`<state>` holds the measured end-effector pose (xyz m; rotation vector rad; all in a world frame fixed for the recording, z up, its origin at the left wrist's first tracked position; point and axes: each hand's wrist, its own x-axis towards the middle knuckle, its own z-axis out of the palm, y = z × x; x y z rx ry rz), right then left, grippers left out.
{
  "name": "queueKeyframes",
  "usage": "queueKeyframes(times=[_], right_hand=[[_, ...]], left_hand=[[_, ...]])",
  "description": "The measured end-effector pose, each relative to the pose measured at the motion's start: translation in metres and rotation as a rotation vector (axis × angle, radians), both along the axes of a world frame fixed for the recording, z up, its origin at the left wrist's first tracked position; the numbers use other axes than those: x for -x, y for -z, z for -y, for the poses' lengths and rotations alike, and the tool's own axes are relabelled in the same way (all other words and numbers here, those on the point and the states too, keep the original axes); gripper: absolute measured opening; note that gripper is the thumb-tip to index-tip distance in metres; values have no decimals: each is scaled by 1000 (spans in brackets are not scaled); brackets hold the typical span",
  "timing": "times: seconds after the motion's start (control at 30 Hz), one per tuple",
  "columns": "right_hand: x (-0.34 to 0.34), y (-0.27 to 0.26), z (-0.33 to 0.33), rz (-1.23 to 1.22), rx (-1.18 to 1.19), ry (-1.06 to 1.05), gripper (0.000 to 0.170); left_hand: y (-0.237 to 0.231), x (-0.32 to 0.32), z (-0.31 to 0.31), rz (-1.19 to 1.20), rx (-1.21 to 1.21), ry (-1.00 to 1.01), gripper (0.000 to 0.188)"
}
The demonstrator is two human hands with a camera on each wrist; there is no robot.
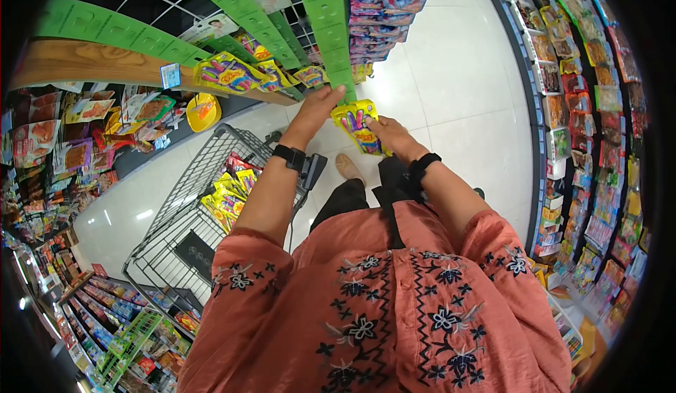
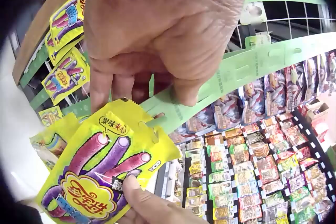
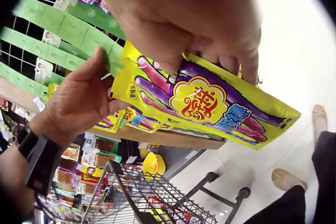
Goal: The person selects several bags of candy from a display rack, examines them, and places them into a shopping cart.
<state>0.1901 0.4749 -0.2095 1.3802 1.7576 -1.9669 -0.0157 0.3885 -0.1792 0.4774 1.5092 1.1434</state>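
Observation:
A yellow candy bag (image 1: 358, 124) printed with purple and pink finger shapes hangs at the lower end of a green hanging strip (image 1: 325, 27). My left hand (image 1: 320, 113) pinches that strip between thumb and fingers, just above the bag's top edge. The right hand (image 1: 394, 137) grips the side of the bag, thumb across its printed front, as the right wrist view also shows. In the left wrist view a hook tab of the strip (image 2: 173, 109) passes at the bag's top. Part of another yellow bag (image 2: 55, 140) shows behind it.
A shopping cart (image 1: 211, 150) holding several yellow candy bags (image 1: 229, 197) stands at my left. More yellow bags (image 1: 229, 73) hang on neighbouring strips. Blue-purple packets (image 1: 387, 13) hang beyond. Stocked shelves (image 1: 563, 111) line the right side of the tiled aisle (image 1: 458, 97).

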Motion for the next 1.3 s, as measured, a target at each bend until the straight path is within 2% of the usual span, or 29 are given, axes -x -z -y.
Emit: queueKeyframes(times=[0.03, 0.17, 0.23, 0.33, 0.43, 0.53, 0.63, 0.67, 0.77, 0.87, 0.97, 1.07, 1.1, 1.17, 1.3], right_hand=[[-2, 27, -4, -44, -21, -25, 52], [7, 27, -18, 26, -95, -108, 52], [12, 28, -23, 25, -106, -148, 53], [21, 25, -34, 140, -307, -337, 53], [22, 21, -34, 0, -222, -181, 54], [18, 10, -39, 19, -253, -195, 45], [11, -4, -50, -18, -155, -214, 39], [6, -19, -54, -5, -3, -171, 36], [-9, -26, -68, -35, 128, -119, 32], [-14, -48, -84, -27, 140, -146, 29], [-15, -71, -98, -20, 134, -168, 30], [-11, -88, -112, -49, 137, -197, 31], [-11, -89, -118, -62, 138, -213, 31], [-10, -90, -128, -86, 142, -244, 31], [-4, -87, -142, -105, 156, -292, 28]], left_hand=[[12, 3, 0, -29, 6, 26, 47], [3, 1, -2, -109, -9, 24, 46], [11, 3, -3, -67, -15, 22, 46], [14, 5, -6, -90, -42, 19, 49], [9, 4, -9, -124, -49, 1, 49], [4, 4, -12, -167, -38, -27, 50], [2, 5, -16, -196, -46, -67, 50], [2, 6, -17, -201, -49, -84, 50], [27, 14, -23, -334, -46, -121, 52], [4, 12, -29, -348, -83, -175, 49], [13, 25, -37, -472, 88, -93, 44], [7, 19, -40, -400, -119, -280, 41], [6, 19, -38, -478, -132, -321, 41], [6, 16, -30, -632, -147, -404, 40], [-38, 0, 20, -544, -21, -477, 41]])
